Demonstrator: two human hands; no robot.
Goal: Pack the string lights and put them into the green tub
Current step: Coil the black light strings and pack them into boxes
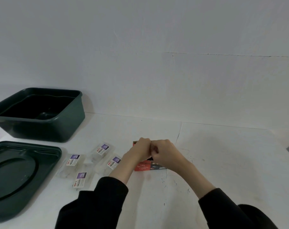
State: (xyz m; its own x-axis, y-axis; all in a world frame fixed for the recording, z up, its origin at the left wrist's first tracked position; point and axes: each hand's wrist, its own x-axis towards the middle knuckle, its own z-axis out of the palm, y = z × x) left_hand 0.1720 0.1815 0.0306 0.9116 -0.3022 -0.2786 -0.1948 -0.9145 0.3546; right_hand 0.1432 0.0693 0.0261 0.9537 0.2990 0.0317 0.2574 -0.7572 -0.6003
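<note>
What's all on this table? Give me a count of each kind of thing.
Green tub: 1
Green lid: 1
Clear labelled packets: 4
Red LED lights box: 1
Total: 7

Table: left hand [141, 148] and right hand [163, 152] grip red LED-lights box [143, 167] | Leftward: four clear packets [72, 162], green tub [46, 129], its lid [13, 192]
</note>
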